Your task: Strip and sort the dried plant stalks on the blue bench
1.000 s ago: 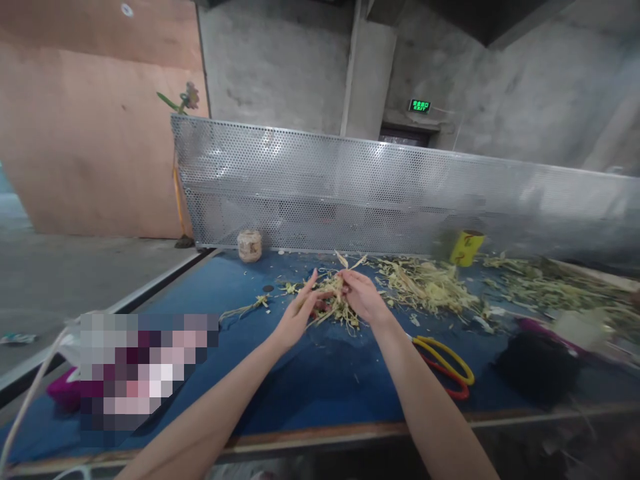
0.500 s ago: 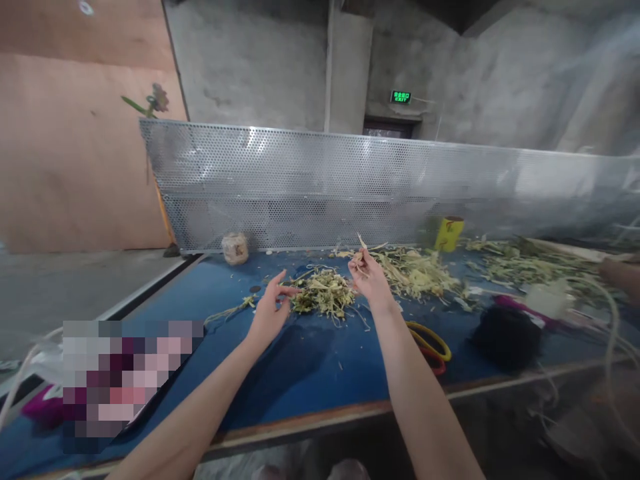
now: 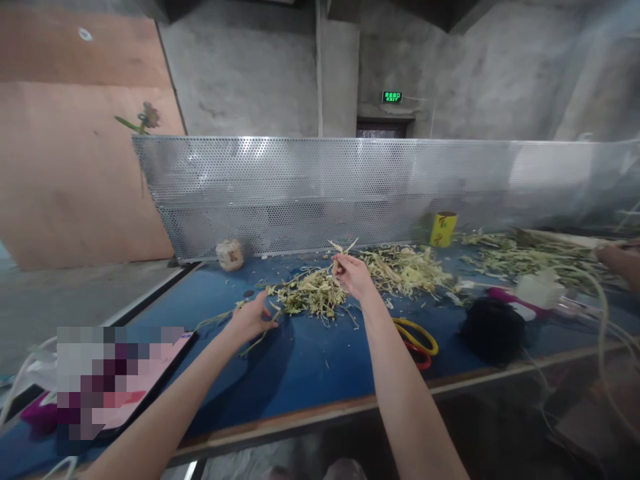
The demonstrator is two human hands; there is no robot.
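On the blue table lies a loose heap of pale green, dried-looking plant sprigs (image 3: 317, 293). My right hand (image 3: 353, 273) is closed above its back right side, pinching a pale dried sprig (image 3: 343, 245) whose forked tips stick up past the fingers. To the left of the heap, my left hand (image 3: 250, 317) has thumb and fingers bent round a thin greenish stalk (image 3: 260, 341), which hangs down below the hand. Just behind that hand, a few long-stemmed sprigs (image 3: 215, 320) lie on the table, partly covered by it.
A larger plant pile (image 3: 407, 270) and a yellow can-like container (image 3: 443, 229) stand right of centre. Yellow and red scissor-like handles (image 3: 417, 337), a black bundle (image 3: 493, 330) and a phone-like device (image 3: 150, 387) lie nearer. A perforated metal panel (image 3: 300, 193) backs the table. Another person's hand (image 3: 620, 260) is far right.
My left hand has moved left and down from the heap, its spread fingers now round a stalk. My right hand, still pinching a sprig, has shifted slightly left. The view has tilted a little.
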